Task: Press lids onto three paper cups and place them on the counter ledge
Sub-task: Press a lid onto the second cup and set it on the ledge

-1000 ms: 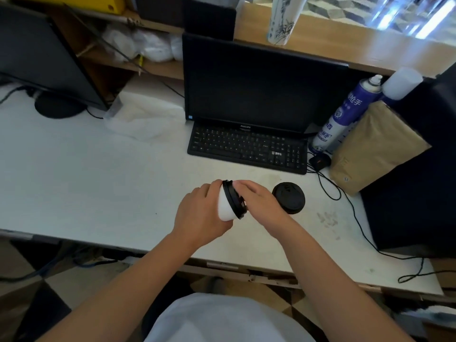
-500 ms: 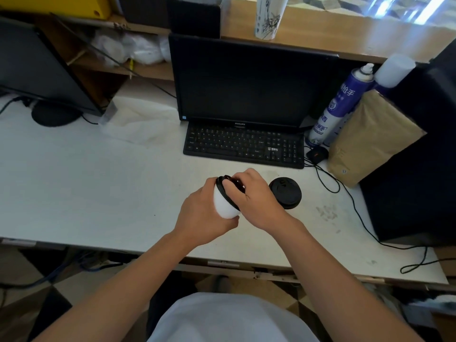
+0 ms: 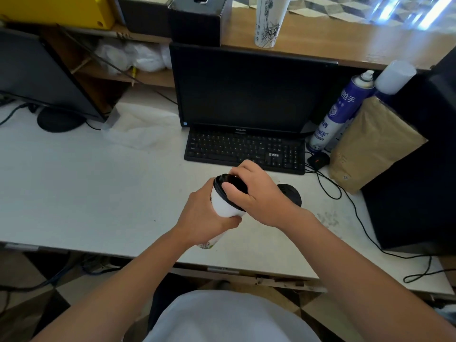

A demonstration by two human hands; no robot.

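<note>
My left hand [image 3: 202, 218] is wrapped around a white paper cup [image 3: 222, 206], held tilted above the white desk [image 3: 74, 188]. A black lid [image 3: 228, 185] sits on the cup's mouth, and my right hand [image 3: 256, 193] lies over it with the thumb on its rim and the fingers across its top. Another black lid [image 3: 292, 195] lies flat on the desk just right of my right hand. On the wooden counter ledge [image 3: 333, 43] stands a white cup with a drawn pattern [image 3: 267, 23], its top cut off by the frame.
A black monitor [image 3: 246, 90] and keyboard [image 3: 244, 150] stand behind my hands. A blue spray can [image 3: 340, 112], a brown paper bag [image 3: 370, 144] and a black computer case [image 3: 419, 169] fill the right side, with cables [image 3: 355, 213] trailing over the desk. A second monitor [image 3: 37, 77] is at the left.
My right hand has moved from the lid's edge to lie over its top. The cup has turned from nearly sideways to more upright, and the lid now sits flatter on its rim.
</note>
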